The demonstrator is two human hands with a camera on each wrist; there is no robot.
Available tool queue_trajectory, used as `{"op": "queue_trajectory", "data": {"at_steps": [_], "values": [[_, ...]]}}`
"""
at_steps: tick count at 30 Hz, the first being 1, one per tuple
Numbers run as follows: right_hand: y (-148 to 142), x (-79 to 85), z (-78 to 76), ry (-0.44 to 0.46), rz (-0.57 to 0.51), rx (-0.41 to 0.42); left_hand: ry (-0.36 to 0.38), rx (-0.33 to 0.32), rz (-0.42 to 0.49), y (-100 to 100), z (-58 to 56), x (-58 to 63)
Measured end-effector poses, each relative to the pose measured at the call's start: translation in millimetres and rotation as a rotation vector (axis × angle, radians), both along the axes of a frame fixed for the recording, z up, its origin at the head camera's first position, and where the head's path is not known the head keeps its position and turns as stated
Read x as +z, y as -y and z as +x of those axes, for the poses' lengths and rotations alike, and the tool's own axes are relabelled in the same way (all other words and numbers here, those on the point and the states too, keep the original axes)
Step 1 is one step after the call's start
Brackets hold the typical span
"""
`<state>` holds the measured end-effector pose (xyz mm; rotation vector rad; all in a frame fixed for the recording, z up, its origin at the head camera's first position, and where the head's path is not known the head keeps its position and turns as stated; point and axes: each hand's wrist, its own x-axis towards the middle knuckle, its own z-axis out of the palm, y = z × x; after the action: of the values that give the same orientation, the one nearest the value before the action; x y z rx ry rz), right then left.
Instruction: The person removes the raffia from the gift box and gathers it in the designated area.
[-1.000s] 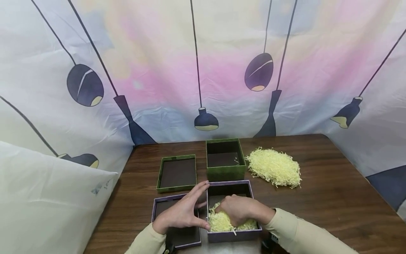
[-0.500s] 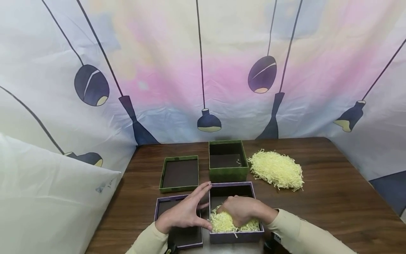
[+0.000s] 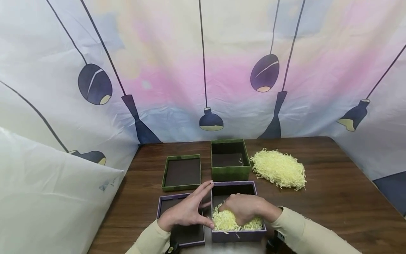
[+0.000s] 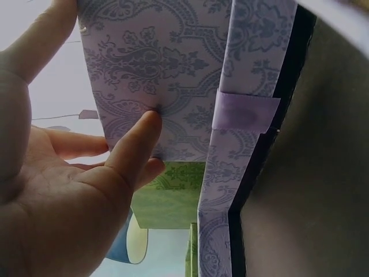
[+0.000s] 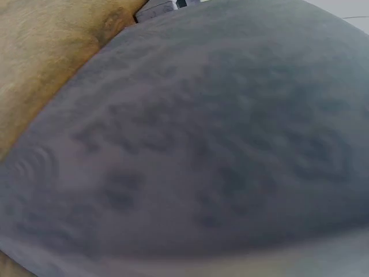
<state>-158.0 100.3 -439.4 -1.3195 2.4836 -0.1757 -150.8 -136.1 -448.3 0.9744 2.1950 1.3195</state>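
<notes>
A purple patterned box (image 3: pixel 238 237) stands at the table's front, with pale yellow shredded paper (image 3: pixel 224 220) in its near half. My right hand (image 3: pixel 246 209) is down inside it, knuckles up, its fingertips buried in the paper, so I cannot tell how they are bent. Along the box's left wall lies my left hand (image 3: pixel 188 211), fingers spread and stretched to the far corner, thumb at the near end. In the left wrist view that thumb touches the box's patterned side (image 4: pixel 155 63). The box's blurred side (image 5: pixel 202 133) fills most of the right wrist view.
The purple lid (image 3: pixel 188 235) lies upturned beneath my left wrist. Behind are a green lid (image 3: pixel 181 173) and a green box (image 3: pixel 231 173) with a few paper strands inside. A heap of yellow shredded paper (image 3: pixel 279 168) sits right of it. A printed curtain (image 3: pixel 177 70) surrounds the table.
The head view has shifted slightly, moving everything a little to the right in it. Both hands keep their places at the box; a few paper strands by the front rim lie differently.
</notes>
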Motion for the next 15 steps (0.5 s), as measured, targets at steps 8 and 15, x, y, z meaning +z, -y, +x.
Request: {"op": "queue_trajectory", "data": {"at_steps": [8,15], "values": [[-4.1,7.8,-2.6,0.051,-0.008,-0.004,0.011,-0.007,-0.016,-0.3,1.0,2.2],[-5.5,9.1,-6.8,0.051,-0.009,0.019,0.016,-0.009,-0.019,0.1,0.4,3.1]]}}
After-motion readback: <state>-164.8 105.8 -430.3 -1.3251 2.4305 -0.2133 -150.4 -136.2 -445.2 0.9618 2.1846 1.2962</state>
